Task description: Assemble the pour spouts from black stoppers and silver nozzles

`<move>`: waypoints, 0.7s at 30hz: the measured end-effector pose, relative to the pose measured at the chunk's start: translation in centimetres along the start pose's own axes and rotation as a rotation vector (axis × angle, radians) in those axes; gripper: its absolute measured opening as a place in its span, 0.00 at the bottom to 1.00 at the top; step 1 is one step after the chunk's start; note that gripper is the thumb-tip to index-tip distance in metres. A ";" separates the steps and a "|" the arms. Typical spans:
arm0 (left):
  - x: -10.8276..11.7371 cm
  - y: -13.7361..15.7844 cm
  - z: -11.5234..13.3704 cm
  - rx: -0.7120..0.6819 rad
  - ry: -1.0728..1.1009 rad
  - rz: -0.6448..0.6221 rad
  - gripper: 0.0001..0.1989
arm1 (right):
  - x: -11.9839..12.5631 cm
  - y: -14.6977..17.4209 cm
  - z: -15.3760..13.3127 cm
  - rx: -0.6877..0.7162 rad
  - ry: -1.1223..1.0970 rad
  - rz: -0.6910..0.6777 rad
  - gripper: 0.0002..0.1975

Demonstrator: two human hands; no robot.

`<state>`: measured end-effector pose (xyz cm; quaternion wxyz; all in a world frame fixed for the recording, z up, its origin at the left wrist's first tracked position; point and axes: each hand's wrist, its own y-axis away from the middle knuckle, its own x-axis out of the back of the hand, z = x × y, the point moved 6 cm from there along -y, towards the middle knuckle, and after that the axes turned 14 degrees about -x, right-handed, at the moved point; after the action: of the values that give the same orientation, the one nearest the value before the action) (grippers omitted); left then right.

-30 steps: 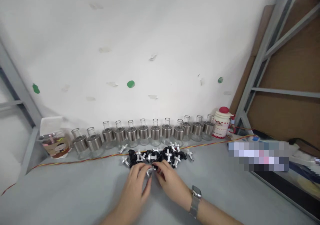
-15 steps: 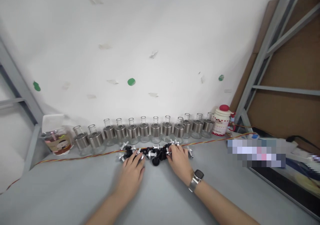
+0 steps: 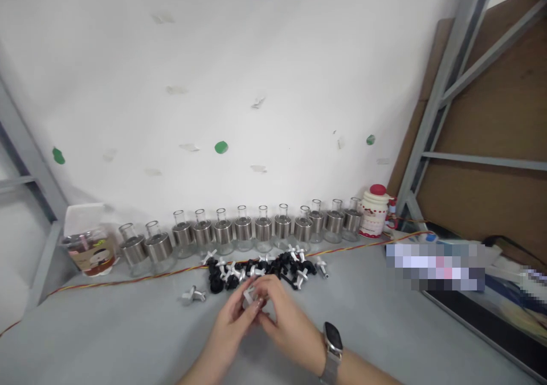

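Observation:
My left hand (image 3: 228, 323) and my right hand (image 3: 285, 321) meet just in front of a pile of small parts. Between their fingertips is a silver-grey pourer spout (image 3: 248, 298), partly hidden by the fingers. Both hands are closed around it. Behind them lie several silver pourer spouts (image 3: 301, 278) mixed with black caps (image 3: 216, 283). One silver spout (image 3: 194, 295) lies apart on the grey table, left of the pile. A watch (image 3: 332, 345) is on my right wrist.
Several glass bottles (image 3: 262, 228) with metal sleeves stand in a row along the white wall. A twisted red-yellow wire (image 3: 166, 274) crosses the grey table (image 3: 106, 334). A plastic cup (image 3: 92, 254) stands left, a cream jar (image 3: 373, 214) right, and clutter lies far right.
Both hands have left the pile, drawn back towards me and come together around a spout. The parts are rearranged, and one spout now lies apart at the left.

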<state>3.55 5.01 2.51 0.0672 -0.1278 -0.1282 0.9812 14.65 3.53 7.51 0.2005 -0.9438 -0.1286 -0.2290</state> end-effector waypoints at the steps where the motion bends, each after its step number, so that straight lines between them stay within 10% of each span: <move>1: 0.1 -0.1 -0.2 0.034 0.018 0.014 0.25 | -0.2 0.2 -0.4 0.015 -0.040 -0.033 0.19; 8: 2.8 -0.4 0.4 0.151 -0.041 0.298 0.27 | 1.8 -1.5 2.7 -0.065 0.167 0.168 0.14; 21: 1.5 -0.6 0.3 0.180 -0.046 0.161 0.28 | 0.4 -2.0 4.4 -0.109 0.438 0.027 0.09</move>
<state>2.12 5.74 2.63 -0.0038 -0.1088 -0.0305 0.9936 15.99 7.27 4.70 0.1753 -0.8826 -0.0570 -0.4325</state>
